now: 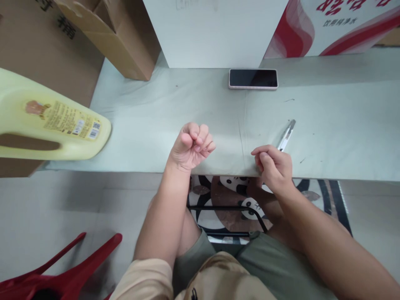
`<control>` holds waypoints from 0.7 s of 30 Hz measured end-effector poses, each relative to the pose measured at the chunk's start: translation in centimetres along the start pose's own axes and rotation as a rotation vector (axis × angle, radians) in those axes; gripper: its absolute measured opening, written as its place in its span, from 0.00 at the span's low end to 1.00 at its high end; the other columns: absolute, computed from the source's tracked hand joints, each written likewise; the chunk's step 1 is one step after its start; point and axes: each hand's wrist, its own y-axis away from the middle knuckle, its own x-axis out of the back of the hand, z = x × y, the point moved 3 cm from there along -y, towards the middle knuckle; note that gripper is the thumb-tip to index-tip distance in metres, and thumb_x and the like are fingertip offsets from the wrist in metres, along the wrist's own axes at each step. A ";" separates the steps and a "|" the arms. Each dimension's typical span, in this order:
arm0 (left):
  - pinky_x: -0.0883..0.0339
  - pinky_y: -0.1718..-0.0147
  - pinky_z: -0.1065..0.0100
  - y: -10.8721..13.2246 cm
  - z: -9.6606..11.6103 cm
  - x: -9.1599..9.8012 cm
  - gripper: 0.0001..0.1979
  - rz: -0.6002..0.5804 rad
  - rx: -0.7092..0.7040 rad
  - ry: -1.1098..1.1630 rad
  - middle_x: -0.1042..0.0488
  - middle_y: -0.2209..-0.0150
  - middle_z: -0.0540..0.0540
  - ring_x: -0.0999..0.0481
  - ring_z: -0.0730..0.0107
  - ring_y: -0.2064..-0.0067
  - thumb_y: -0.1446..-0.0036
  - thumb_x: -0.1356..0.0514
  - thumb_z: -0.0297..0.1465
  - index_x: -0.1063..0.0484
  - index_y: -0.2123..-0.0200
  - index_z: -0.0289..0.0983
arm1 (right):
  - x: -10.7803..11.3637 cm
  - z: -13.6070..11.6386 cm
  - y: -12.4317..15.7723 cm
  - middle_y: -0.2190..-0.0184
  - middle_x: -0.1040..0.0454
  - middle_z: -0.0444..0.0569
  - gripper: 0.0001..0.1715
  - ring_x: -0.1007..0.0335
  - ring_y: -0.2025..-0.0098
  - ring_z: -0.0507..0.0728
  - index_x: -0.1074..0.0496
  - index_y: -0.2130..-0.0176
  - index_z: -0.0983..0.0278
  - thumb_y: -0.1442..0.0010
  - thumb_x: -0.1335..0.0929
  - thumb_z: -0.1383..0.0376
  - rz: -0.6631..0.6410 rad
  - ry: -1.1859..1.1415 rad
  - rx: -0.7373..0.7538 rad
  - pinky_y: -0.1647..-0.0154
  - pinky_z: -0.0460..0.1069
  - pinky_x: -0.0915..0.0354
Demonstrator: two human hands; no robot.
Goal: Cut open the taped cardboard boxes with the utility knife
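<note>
My left hand (193,146) is raised over the front part of the table, palm turned up, with its fingers curled in and the thumb bent toward me. Nothing shows in it. At the table's front edge, my right hand (274,166) has its fingers folded, the index pointing a little left, and I see no object in its grip. A utility knife (286,136) with a pale handle lies just behind the right knuckles, which hide its lower end. Farther back on the table is a phone (253,78) with a dark screen, lying face up.
A pale green cloth covers the table (343,125). Along the back stand a white box (215,33), a red-and-white carton (337,29) and a cardboard box (125,46). A large yellow jug (46,121) is at left. Below left is a red stool (68,266).
</note>
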 end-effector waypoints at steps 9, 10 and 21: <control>0.42 0.79 0.69 0.1 -0.4 0.0 0.27 -0.147 0.014 -0.054 0.39 0.82 0.53 0.47 0.80 0.83 0.47 0.28 0.50 0.31 0.84 0.40 | 0.0 -0.2 0.0 0.83 0.34 0.40 0.15 0.40 0.82 0.49 0.23 0.67 0.62 0.36 0.37 0.64 -0.006 -0.011 0.000 0.80 0.47 0.44; 0.42 0.79 0.69 0.1 -0.3 -0.2 0.27 -0.151 0.012 -0.061 0.39 0.82 0.53 0.48 0.80 0.83 0.48 0.28 0.51 0.31 0.85 0.40 | 0.0 -0.2 0.0 0.82 0.34 0.40 0.15 0.40 0.82 0.49 0.23 0.67 0.62 0.36 0.37 0.64 -0.006 -0.014 0.001 0.80 0.47 0.44; 0.41 0.81 0.70 0.2 -0.3 -0.6 0.31 -0.090 0.021 -0.030 0.41 0.83 0.53 0.46 0.81 0.84 0.39 0.35 0.52 0.34 0.86 0.38 | 0.2 -0.1 0.1 0.82 0.33 0.40 0.15 0.40 0.82 0.49 0.23 0.67 0.62 0.36 0.37 0.64 -0.003 -0.012 0.009 0.80 0.47 0.44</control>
